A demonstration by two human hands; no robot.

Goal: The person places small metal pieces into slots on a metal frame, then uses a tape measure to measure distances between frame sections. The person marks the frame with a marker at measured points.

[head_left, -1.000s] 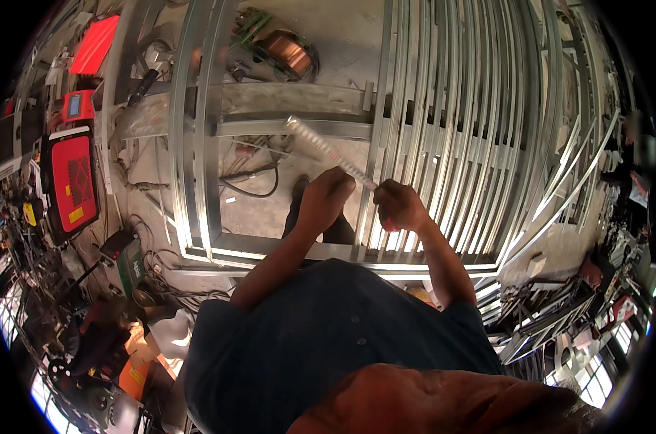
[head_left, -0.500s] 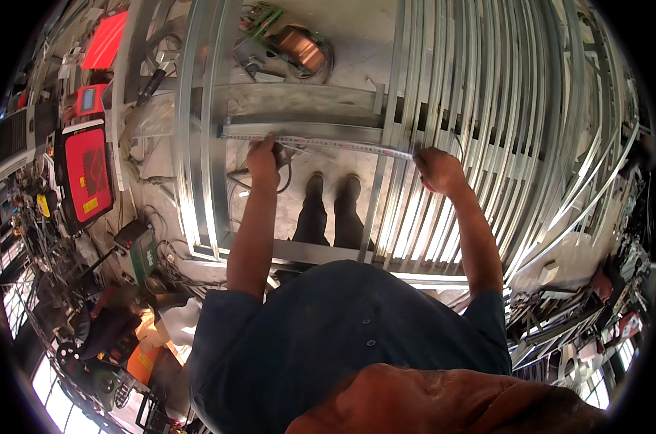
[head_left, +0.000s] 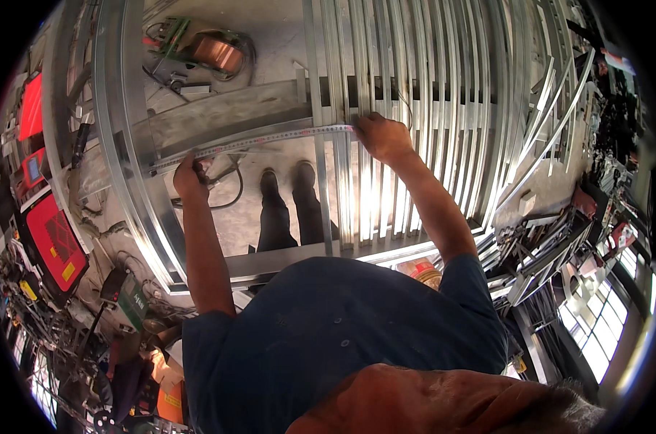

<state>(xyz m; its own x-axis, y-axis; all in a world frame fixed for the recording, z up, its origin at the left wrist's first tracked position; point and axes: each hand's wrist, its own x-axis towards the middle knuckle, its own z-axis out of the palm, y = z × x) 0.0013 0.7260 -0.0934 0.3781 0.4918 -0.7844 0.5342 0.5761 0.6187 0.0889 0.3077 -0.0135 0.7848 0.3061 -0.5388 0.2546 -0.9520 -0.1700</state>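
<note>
A white tape measure blade [head_left: 273,136] is drawn out along a grey metal crossbar [head_left: 234,132] of a metal frame. Near its left end, my left hand [head_left: 189,179] is closed with thumb and fingertips on the blade. At the other end my right hand [head_left: 386,137] is wrapped round the tape measure, whose case is mostly hidden by the fingers. The right hand is over the first of several parallel metal bars [head_left: 429,65]. The blade's left tip lies close to the long side rail [head_left: 118,123].
Beyond the crossbar a copper-coloured wire spool [head_left: 218,54] stands on the floor. A black cable [head_left: 234,189] loops below the frame, left of my shoes [head_left: 288,177]. Red-topped equipment [head_left: 55,242] stands at the left, a green box [head_left: 129,298] nearer. Loose metal strips [head_left: 552,130] lie right.
The view has turned, so the frame and bars appear shifted left and tilted. Both hands keep their hold on the tape, which stays stretched between the side rail and the bars.
</note>
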